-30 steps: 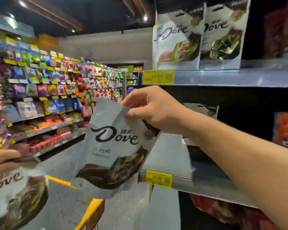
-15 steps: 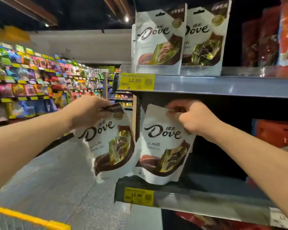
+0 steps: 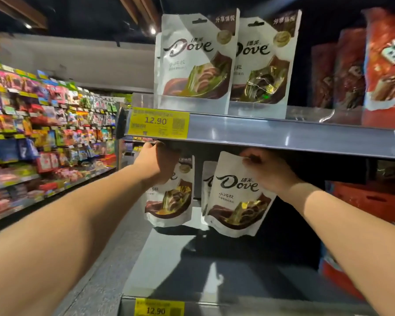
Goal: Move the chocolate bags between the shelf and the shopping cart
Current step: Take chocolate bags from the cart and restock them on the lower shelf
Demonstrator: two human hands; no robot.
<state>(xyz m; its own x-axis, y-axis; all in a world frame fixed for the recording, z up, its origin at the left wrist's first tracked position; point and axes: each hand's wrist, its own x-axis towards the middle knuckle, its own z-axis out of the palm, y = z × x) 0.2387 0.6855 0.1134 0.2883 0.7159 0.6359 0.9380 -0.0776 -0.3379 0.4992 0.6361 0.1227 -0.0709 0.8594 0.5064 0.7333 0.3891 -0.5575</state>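
— Two pouches: left bag [image 3: 169, 201] and right bag [image 3: 235, 197] hang over the lower shelf [image 3: 192, 270]; heavy?
— Probably light, soft, slippery; left hand [image 3: 156, 163] and right hand [image 3: 267, 169] each grip a top edge; sensible hold.

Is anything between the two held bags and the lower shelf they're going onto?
Nothing visible blocks them. The lower shelf below both is bare; another Dove bag stands just behind the bag in the right hand.

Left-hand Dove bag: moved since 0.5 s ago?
Yes. The bag hung mostly left of the upper 12.90 tag; now it's directly below it, in over the lower shelf, left hand gripping its top.
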